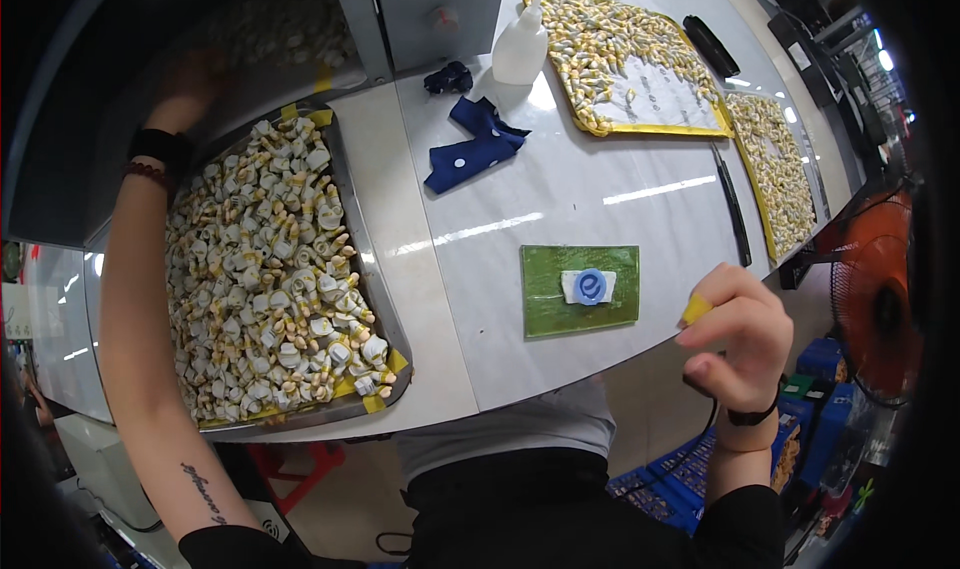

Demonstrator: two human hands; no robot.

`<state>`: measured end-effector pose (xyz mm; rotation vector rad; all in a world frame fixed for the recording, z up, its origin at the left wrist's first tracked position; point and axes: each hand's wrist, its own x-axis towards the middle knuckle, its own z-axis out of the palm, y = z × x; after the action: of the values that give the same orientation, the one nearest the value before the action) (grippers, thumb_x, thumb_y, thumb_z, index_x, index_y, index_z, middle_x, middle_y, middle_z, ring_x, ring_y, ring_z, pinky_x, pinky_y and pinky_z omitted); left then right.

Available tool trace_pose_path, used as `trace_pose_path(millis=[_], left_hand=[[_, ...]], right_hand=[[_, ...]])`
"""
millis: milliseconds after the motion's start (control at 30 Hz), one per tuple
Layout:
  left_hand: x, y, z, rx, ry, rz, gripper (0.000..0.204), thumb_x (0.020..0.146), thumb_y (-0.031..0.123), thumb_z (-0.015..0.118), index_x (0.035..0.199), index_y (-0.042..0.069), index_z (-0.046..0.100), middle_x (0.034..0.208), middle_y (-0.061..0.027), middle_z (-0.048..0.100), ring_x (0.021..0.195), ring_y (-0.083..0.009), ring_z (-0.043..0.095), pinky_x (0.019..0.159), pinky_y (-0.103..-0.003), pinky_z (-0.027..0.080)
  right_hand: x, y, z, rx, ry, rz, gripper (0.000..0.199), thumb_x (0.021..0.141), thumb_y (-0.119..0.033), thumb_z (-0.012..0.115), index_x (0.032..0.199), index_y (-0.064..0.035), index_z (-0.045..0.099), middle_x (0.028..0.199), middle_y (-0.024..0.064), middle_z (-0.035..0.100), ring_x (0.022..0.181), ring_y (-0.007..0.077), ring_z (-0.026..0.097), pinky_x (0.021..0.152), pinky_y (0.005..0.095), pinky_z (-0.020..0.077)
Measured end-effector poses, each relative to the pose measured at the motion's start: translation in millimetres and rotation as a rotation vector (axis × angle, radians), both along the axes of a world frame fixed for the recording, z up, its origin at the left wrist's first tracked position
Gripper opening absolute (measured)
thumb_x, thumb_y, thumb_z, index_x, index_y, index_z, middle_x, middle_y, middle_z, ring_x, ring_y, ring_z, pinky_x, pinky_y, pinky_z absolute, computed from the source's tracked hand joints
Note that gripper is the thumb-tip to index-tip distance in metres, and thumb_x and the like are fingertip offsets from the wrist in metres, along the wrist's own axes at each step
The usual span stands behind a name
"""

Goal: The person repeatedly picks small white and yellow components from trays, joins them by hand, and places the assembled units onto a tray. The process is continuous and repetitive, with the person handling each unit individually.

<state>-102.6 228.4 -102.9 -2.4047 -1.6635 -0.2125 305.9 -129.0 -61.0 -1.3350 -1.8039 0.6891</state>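
My left arm reaches past a metal tray (365,269) heaped with small white-and-yellow figure-like pieces (265,269). In the dark grey enclosure at the far left, my left hand (190,84) is close to a pile of pale pieces (285,29); shadow hides its fingers. My right hand (740,334) hovers off the table's front edge, its fingers loosely bent and thumb apart, with nothing seen between them. A yellow wrap covers one fingertip. Left of it lies a green rectangular plate (545,314), bearing a white pad (571,287) with a blue ring-shaped piece (591,287) on top.
Dark blue cloth (475,149) lies behind the plate, near a white squeeze bottle (520,49). Yellow-edged trays (650,129) (772,234) of small pieces fill the far right. A black pen-like tool (733,209) lies beside them. An orange fan (885,289) and blue crates (660,484) stand right.
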Motion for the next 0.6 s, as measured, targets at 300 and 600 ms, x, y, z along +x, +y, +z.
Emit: trace_pose_path(millis=[300, 600], left_hand=[[69, -162, 57, -0.469, -0.646, -0.277, 0.021, 0.083, 0.018, 0.060, 0.088, -0.002, 0.057, 0.075, -0.0013, 0.051, 0.068, -0.0085, 0.047, 0.061, -0.022, 0.036], [79, -305, 58, -1.159, -1.056, -1.009, 0.033, 0.058, 0.015, 0.081, 0.077, -0.004, 0.063, 0.070, -0.0129, 0.061, 0.062, -0.0268, 0.061, 0.057, -0.032, 0.049]], right_hand=[[95, 99, 1, 0.174, -0.600, -0.275, 0.016, 0.079, -0.014, 0.066, 0.089, -0.0022, 0.063, 0.081, 0.0054, 0.063, 0.067, 0.0147, 0.053, 0.058, 0.0262, 0.0403], [123, 197, -38, -0.062, -0.720, -0.049, 0.021, 0.077, -0.012, 0.065, 0.096, -0.0038, 0.065, 0.092, 0.0112, 0.065, 0.086, 0.0220, 0.061, 0.077, 0.0316, 0.0486]])
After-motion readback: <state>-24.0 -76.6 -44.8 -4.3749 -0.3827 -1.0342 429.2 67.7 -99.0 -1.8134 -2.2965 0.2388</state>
